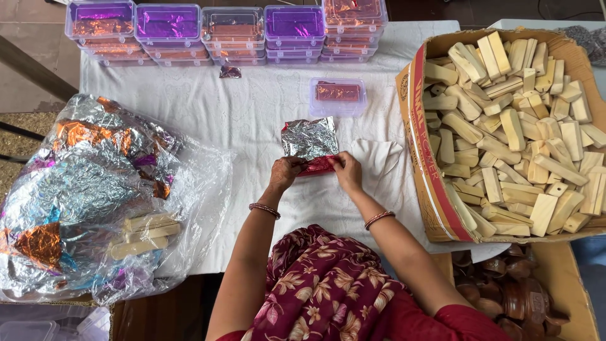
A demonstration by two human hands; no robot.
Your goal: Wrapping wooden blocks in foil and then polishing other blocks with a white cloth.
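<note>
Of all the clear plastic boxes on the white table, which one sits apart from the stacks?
The single clear plastic box with reddish foil inside, alone mid-table just beyond the hands; the other clear boxes are stacked in a row along the far edge.

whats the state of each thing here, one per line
foil sheet: half folded, silver side up, pinched by both hands
left hand: gripping foil
right hand: gripping foil
small clear box: lid shut, wrapped piece inside
cardboard box: open, full of wooden blocks
stacked boxes: shut

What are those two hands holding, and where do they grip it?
A foil sheet, silver with a red side. The left hand and right hand pinch its near edge, where it folds over something red; what is inside cannot be told.
</note>
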